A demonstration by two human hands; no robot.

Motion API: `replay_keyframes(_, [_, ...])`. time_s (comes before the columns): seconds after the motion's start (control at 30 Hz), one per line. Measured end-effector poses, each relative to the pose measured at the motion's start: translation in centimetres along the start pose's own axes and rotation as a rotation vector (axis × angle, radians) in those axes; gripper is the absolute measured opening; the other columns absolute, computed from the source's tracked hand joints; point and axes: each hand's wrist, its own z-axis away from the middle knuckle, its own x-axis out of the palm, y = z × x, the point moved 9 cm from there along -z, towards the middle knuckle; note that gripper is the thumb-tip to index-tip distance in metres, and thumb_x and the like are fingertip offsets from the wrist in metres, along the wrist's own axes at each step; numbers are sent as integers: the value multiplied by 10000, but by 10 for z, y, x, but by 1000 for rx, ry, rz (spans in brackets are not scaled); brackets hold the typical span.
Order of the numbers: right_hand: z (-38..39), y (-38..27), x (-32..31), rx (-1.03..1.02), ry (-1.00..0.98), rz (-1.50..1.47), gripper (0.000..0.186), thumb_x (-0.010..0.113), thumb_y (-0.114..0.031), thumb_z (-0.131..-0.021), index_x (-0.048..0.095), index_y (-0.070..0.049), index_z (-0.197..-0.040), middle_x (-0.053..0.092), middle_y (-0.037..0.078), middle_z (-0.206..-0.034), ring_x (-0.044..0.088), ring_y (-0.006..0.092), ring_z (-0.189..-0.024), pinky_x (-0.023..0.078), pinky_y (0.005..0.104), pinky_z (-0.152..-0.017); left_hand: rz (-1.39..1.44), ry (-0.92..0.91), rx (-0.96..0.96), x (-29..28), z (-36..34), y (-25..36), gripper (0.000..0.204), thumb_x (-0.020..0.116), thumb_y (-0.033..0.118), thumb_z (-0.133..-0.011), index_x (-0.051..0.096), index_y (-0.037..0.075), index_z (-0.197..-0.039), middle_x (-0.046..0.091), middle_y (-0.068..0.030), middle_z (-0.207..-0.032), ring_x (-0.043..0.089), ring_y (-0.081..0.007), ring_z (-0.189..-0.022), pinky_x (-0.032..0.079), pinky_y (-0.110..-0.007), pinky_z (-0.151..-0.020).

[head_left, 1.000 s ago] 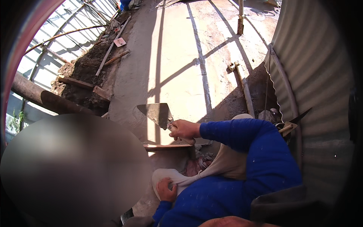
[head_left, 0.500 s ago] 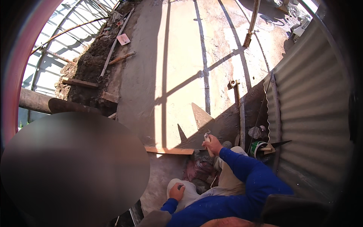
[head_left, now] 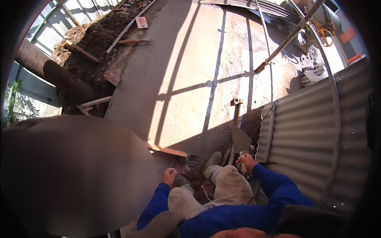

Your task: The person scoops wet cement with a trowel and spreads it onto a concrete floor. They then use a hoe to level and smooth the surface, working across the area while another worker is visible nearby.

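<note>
Moving R since earlier, off concrete slab (head_left: 135, 79) toward corrugated sheet (head_left: 305, 131), trowel (head_left: 240, 139) is pointing fwd, R hand (head_left: 248, 163) clenching its handle (head_left: 241, 157) (prob. keeping it clear of legs (head_left: 233, 184)), L hand (head_left: 168, 177) curling, can't tell if holding anything.

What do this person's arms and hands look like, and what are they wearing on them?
Both arms are in long, plain deep-blue sleeves that reach down close to the wrists. The left hand and right hand are bare, with no gloves. No cables show on either arm. Something darker shows near each shoulder, but I cannot tell what it is.
</note>
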Motion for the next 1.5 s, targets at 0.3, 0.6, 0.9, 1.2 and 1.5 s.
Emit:
replay_keyframes(0.3, [53,24,-44,46,185,142,139,627,-100,-991,611,21,-1056,720,170,-825,684,249,-614,579,422,-540,251,96,-142,-56,83,-70,246,688,149,-982,700,4,-1180,736,-84,-1039,719,-185,-913,572,-323,-829])
replay_keyframes(0.6, [102,-34,160,-51,-332,419,318,702,-165,-959,654,42,-1195,775,177,-942,738,253,-715,598,410,-648,350,318,-289,-215,229,-159,262,684,165,-980,694,-21,-1164,732,-95,-1031,731,-220,-885,596,-346,-762])
replay_keyframes(0.9, [207,-144,239,-397,-508,946,280,726,-209,-883,727,-28,-1096,785,140,-952,756,216,-844,591,418,-753,417,448,-123,-314,257,-96,306,664,181,-990,676,-37,-1204,721,-111,-1052,718,-217,-879,578,-346,-782])
replay_keyframes(1.2, [184,-63,99,-220,-259,788,196,727,-247,-922,743,-76,-1018,753,109,-834,750,264,-774,567,415,-659,382,319,-171,-256,252,-73,285,684,197,-972,685,-23,-1154,719,-107,-1015,725,-221,-867,569,-343,-752])
replay_keyframes(1.5, [138,24,-29,22,-251,456,96,716,-119,-960,689,-29,-980,744,115,-819,737,251,-676,567,434,-586,155,251,-122,-202,198,-7,244,700,176,-969,677,4,-1141,695,-84,-997,722,-204,-871,575,-314,-684])
